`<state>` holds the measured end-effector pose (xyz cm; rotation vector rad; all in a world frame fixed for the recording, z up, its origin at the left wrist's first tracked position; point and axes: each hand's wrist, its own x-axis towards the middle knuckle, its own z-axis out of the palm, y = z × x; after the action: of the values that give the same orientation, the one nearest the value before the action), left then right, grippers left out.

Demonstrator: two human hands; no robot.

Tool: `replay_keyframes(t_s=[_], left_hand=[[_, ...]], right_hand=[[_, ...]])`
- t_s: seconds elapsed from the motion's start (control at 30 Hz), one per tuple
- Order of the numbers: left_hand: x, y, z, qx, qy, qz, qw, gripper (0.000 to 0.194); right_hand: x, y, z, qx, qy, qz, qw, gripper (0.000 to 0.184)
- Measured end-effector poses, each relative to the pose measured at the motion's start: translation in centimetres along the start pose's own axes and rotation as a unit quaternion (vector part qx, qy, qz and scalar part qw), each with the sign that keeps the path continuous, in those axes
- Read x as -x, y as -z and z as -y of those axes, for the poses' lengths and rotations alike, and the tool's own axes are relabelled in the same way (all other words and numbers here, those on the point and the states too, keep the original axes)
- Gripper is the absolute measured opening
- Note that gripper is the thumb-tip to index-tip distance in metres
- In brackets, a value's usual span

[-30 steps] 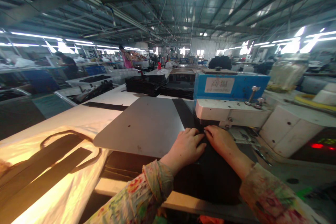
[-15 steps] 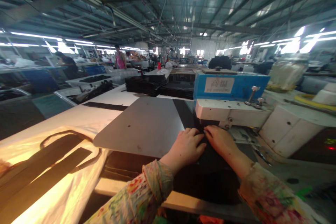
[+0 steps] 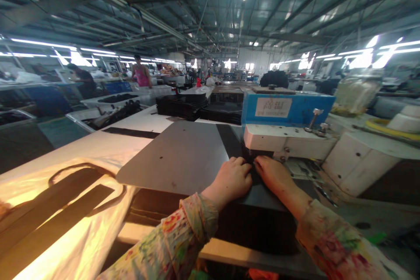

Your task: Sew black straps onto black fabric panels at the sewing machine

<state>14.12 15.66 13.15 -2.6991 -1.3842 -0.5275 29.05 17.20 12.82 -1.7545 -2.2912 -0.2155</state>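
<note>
Just in front of the sewing machine head (image 3: 288, 138), both hands are close together on black material. My left hand (image 3: 231, 179) has its fingers curled down at the near end of a black strip (image 3: 229, 140), thumb tucked in. My right hand (image 3: 269, 173) has its fingertips pinched at the same spot, close under the machine's front. What lies between the fingertips is dark and partly hidden. The strip crosses a smooth grey metal plate (image 3: 177, 155) beside the left hand. A dark surface extends below the wrists.
A blue box-like cover (image 3: 288, 109) tops the machine. Stacks of black pieces (image 3: 180, 105) sit behind the plate. At left, brown strips (image 3: 49, 205) lie on lit plastic sheeting. A thread cone (image 3: 408, 118) stands right. A person in pink (image 3: 141, 73) is far left.
My left thumb has drawn in towards the fingers, and both hands have shifted slightly left. The machine's lit display at right has gone dark. The person in pink appears farther left.
</note>
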Motion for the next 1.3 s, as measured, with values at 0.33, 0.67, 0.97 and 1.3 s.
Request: replay_keyframes(t_s=[0.33, 0.67, 0.97, 1.3], left_hand=[[-1.2, -0.3, 1.3, -0.053, -0.012, 0.016, 0.998, 0.021], [-3.0, -0.1, 3.6, -0.093, 0.021, 0.025, 0.995, 0.029], [-3.3, 2.3, 6.5, -0.134, -0.019, 0.084, 0.987, 0.017], [-4.0, 1.2, 6.7, -0.161, 0.017, 0.071, 0.984, 0.021]], right_hand=[[-0.2, 0.2, 0.5, 0.038, 0.002, 0.002, 0.999, 0.019], [0.5, 0.1, 0.3, 0.027, -0.003, -0.019, 0.999, 0.019], [5.0, 0.1, -0.3, -0.151, 0.05, -0.058, 0.986, 0.021], [5.4, 0.3, -0.2, -0.198, 0.042, -0.098, 0.974, 0.02]])
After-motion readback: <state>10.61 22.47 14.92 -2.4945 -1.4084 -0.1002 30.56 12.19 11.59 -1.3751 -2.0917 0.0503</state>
